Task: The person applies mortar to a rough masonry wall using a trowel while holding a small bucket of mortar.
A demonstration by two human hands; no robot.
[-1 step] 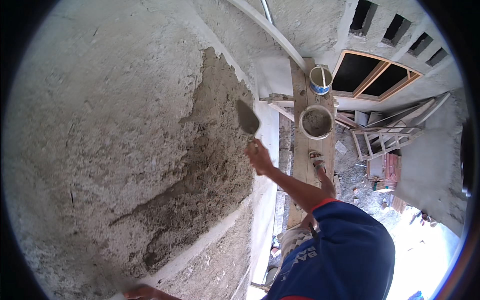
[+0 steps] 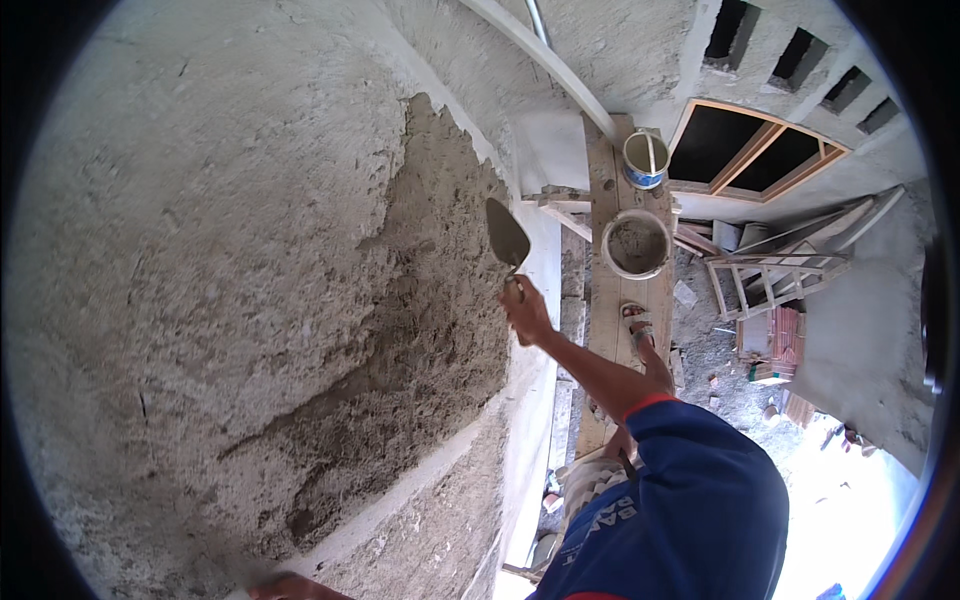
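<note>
My right hand [image 2: 527, 312] is closed round the handle of a pointed trowel [image 2: 508, 236]. Its grey blade points up in the picture, beside the right edge of a rough, darker patch of mortar [image 2: 430, 290] on the wall [image 2: 240, 200]. At the lower left rim, part of my left hand [image 2: 285, 586] shows close to the wall. Its fingers are cut off and blurred, and a pale edge lies beside them that I cannot make out.
A wooden plank [image 2: 605, 290] bears a round tub of mortar [image 2: 637, 245], a white and blue bucket [image 2: 645, 160] and my sandalled foot [image 2: 636, 322]. Beyond are a wood-framed opening [image 2: 755, 150], a wooden frame [image 2: 775, 285] and stacked reddish bricks [image 2: 785, 335]. A pale beam [image 2: 550, 65] slants above.
My right hand and the trowel have shifted slightly to the right, a little away from the dark patch. My left hand is nearly where it was.
</note>
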